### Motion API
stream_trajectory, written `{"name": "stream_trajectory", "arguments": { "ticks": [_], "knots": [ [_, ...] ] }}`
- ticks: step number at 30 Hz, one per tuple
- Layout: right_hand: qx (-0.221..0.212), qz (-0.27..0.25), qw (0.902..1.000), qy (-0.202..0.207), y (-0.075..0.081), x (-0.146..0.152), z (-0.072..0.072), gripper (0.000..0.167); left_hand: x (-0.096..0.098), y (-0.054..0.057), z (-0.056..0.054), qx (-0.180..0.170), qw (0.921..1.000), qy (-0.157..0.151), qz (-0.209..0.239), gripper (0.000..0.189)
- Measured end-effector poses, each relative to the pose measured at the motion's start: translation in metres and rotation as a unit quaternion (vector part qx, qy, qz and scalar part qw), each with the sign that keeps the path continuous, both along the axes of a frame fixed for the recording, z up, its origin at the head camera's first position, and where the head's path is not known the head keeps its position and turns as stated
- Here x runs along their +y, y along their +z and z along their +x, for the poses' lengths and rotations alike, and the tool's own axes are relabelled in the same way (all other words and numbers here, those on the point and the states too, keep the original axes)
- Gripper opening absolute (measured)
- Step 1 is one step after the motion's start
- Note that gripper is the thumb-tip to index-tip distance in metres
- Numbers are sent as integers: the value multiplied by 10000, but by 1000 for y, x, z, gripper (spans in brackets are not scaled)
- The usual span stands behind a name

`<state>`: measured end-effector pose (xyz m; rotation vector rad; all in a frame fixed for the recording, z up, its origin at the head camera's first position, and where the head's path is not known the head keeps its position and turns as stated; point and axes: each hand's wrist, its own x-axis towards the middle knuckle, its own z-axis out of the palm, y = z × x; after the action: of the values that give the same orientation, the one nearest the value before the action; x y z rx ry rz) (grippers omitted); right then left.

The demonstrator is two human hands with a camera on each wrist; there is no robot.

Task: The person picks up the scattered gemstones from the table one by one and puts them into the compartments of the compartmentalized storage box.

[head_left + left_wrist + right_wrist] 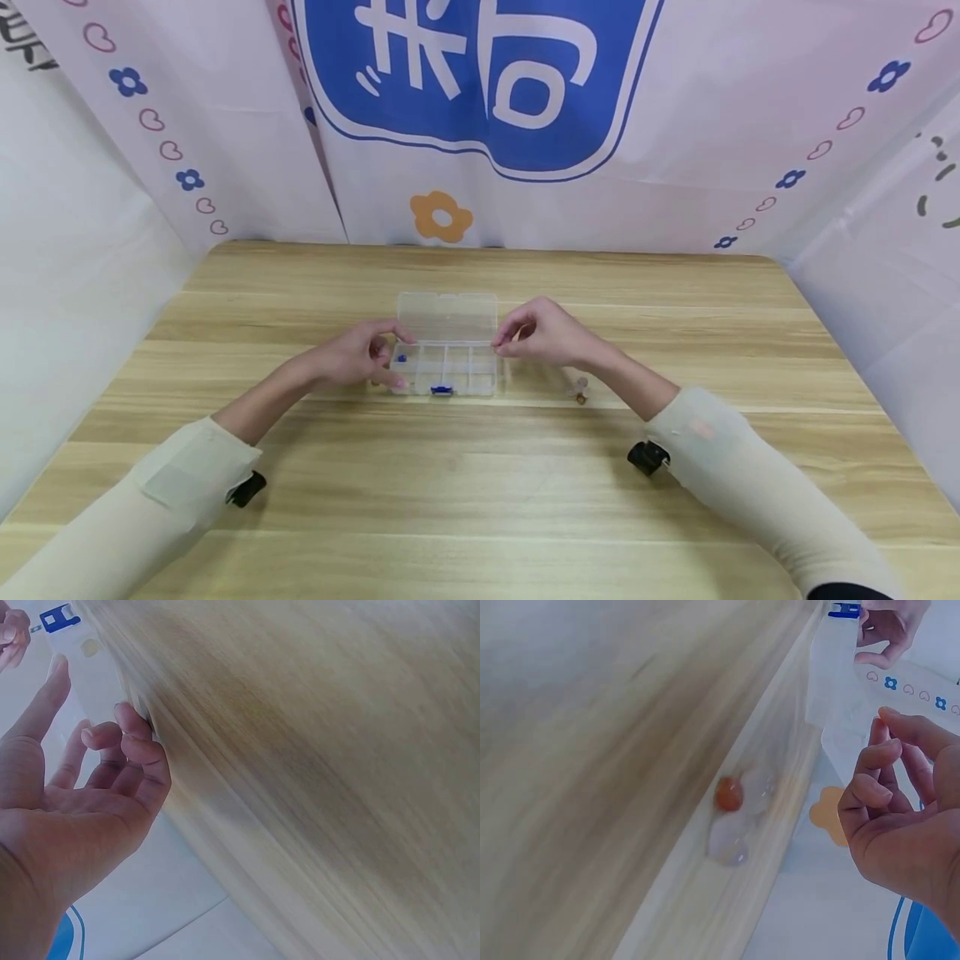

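A clear plastic compartment box (457, 357) lies on the table, its lid (447, 313) raised at the back and a blue latch (442, 390) in front. A small blue piece (402, 358) sits in its back left compartment. My left hand (360, 354) holds the box's left end, index finger at the back and thumb at the front corner. At the right end, my right hand (543, 333) pinches what looks like a tiny orange piece (884, 712), mostly hidden by the fingertips. In the left wrist view a pale yellowish round piece (90, 648) shows through the box.
Right of the box, a small cluster lies on the wooden table (465, 483): an amber bead (729, 794) and clear roundish pieces (727, 838). A printed white curtain (600, 208) hangs behind the table.
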<state>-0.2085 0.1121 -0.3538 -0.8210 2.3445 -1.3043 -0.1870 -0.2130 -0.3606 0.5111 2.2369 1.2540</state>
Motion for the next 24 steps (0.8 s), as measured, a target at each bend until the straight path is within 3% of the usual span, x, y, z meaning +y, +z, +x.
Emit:
{"name": "stream_trajectory", "arguments": {
  "ticks": [24],
  "knots": [
    [-77,-256,9994,220,-5,-34,-9,4,0,-2,-2,56,10000,-16,-9,58]
  ]
}}
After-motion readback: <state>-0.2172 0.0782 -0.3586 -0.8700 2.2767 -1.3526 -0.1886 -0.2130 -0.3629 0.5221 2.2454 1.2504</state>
